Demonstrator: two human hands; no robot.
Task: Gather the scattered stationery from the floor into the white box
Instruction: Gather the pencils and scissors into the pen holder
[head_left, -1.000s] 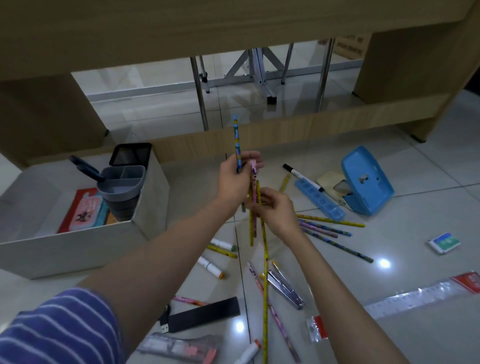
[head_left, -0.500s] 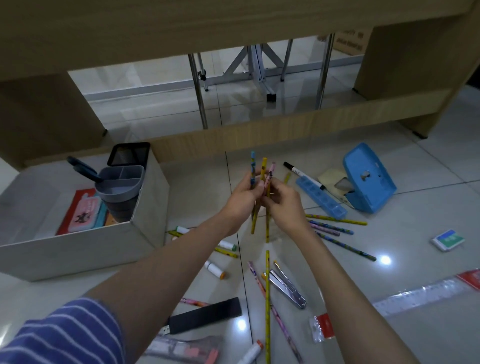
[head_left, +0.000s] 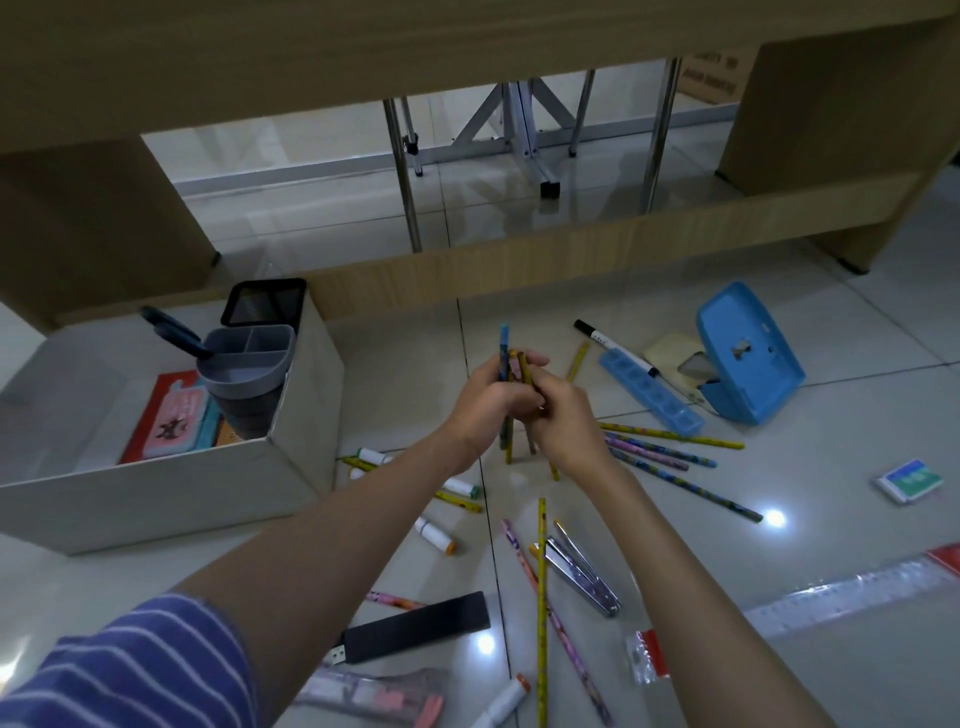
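Observation:
My left hand (head_left: 485, 410) and my right hand (head_left: 563, 418) meet at mid-frame above the floor, both gripping an upright bundle of pencils (head_left: 511, 366), blue and yellow ones showing at the top. The white box (head_left: 171, 483) stands to the left, holding a grey organiser cup (head_left: 244, 374) and a red pencil case (head_left: 171, 415). Several loose pencils (head_left: 670, 460) lie on the tiles to the right of my hands. More pencils (head_left: 542, 597) and white markers (head_left: 434, 535) lie below my hands.
A blue hole punch (head_left: 745, 353), a blue tray (head_left: 649, 397) and a black marker (head_left: 615, 347) lie at the right. An eraser (head_left: 908, 480), a clear ruler (head_left: 852, 595), a black strip (head_left: 415, 626) and metal clips (head_left: 584, 569) lie around. A wooden desk frame (head_left: 519, 260) stands behind.
The pencils stood spread and uneven between my hands; both hands have closed together, and the pencils now form a tighter, more even bundle held lower.

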